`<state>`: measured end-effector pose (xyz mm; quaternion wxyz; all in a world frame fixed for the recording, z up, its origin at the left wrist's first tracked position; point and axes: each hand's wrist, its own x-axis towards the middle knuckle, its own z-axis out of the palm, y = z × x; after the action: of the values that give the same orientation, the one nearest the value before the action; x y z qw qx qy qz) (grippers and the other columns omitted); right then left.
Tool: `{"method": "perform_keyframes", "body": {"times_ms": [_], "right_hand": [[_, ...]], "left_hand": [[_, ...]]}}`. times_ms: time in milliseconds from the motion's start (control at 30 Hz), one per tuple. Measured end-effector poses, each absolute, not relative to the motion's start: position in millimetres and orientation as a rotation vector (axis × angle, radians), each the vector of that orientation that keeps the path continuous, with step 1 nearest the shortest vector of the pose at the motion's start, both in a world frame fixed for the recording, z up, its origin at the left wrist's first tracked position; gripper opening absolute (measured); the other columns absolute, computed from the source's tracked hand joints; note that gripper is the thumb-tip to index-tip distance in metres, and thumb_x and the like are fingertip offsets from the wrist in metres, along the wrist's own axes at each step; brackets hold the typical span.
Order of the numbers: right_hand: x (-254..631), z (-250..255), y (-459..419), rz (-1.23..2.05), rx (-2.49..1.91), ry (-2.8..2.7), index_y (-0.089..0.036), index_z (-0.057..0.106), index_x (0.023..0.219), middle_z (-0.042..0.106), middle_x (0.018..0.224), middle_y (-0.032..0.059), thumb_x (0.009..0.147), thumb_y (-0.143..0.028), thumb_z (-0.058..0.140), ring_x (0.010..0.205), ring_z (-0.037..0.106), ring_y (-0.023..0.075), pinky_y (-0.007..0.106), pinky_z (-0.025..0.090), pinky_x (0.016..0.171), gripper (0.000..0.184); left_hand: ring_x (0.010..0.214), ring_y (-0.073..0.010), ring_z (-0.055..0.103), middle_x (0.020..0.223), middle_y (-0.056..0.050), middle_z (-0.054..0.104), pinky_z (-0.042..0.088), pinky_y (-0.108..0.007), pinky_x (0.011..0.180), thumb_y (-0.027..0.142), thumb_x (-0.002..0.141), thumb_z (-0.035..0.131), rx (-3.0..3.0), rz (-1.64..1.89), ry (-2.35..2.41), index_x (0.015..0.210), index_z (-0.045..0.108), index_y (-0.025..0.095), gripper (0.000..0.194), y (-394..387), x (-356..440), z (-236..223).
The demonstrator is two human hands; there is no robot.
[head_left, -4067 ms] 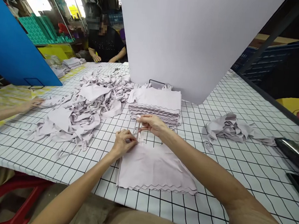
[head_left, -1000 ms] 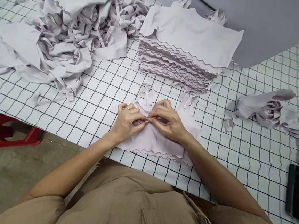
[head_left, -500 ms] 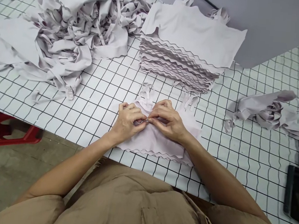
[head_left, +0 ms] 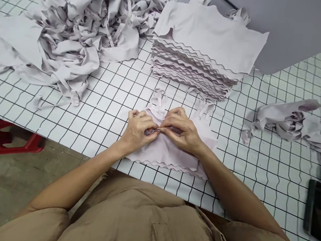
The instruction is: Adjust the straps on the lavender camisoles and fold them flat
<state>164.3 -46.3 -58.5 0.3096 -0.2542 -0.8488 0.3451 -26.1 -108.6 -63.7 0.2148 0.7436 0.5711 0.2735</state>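
A pale lilac strappy top lies flat on the table in front of me, its wavy hem towards me and its straps pointing away. Over its upper part, my left hand is closed in a pinch on a small, thin looped metal piece, perhaps a safety pin. My right hand pinches at the other end of that piece, thumb and forefinger together, fingertips meeting those of the left. The fingers partly hide the metal piece, and its exact kind is too small to make out.
Behind the top stands a neat stack of similar lilac tops. A loose heap of them covers the back left, and a crumpled one lies at right. A dark phone-like device sits by the right edge; a red stool is below left.
The view has shifted very slightly. Both hands keep the same pinch on the small metal piece over the top, with hardly any movement.
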Motion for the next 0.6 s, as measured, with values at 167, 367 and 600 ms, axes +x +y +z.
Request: {"method": "perform_keyframes", "body": {"times_ms": [167,367,600], "right_hand": [[164.4,-58.4,-45.9,0.916,-0.674,-2.258,-0.022,0.068,0.085,0.066,0.075,0.0033,0.094,-0.022,0.062,0.092,0.052,0.0233,0.046,0.039,0.089,0.010],[164.7,-57.3,-45.5,0.909,-0.703,-2.290,-0.023,0.068,0.084,0.065,0.075,0.0038,0.094,-0.025,0.060,0.092,0.052,0.0240,0.047,0.038,0.090,0.013],[165.2,-54.2,-45.0,0.890,-0.681,-2.363,-0.022,0.066,0.084,0.064,0.075,0.0046,0.094,-0.022,0.057,0.093,0.051,0.0247,0.046,0.039,0.087,0.013]], "left_hand": [[0.074,-0.0172,0.052,0.064,0.003,0.062,0.029,-0.043,0.094,0.022,0.085,0.067,2.055,0.761,1.580,0.076,0.071,0.021,0.009,-108.4,-26.3,-63.8],[0.076,-0.0177,0.052,0.065,0.003,0.062,0.029,-0.043,0.095,0.024,0.086,0.066,2.042,0.753,1.582,0.077,0.071,0.022,0.011,-108.3,-25.8,-62.2],[0.076,-0.0181,0.054,0.063,0.003,0.062,0.029,-0.043,0.094,0.024,0.087,0.068,2.045,0.754,1.563,0.074,0.070,0.021,0.013,-108.4,-26.9,-62.6]]}}
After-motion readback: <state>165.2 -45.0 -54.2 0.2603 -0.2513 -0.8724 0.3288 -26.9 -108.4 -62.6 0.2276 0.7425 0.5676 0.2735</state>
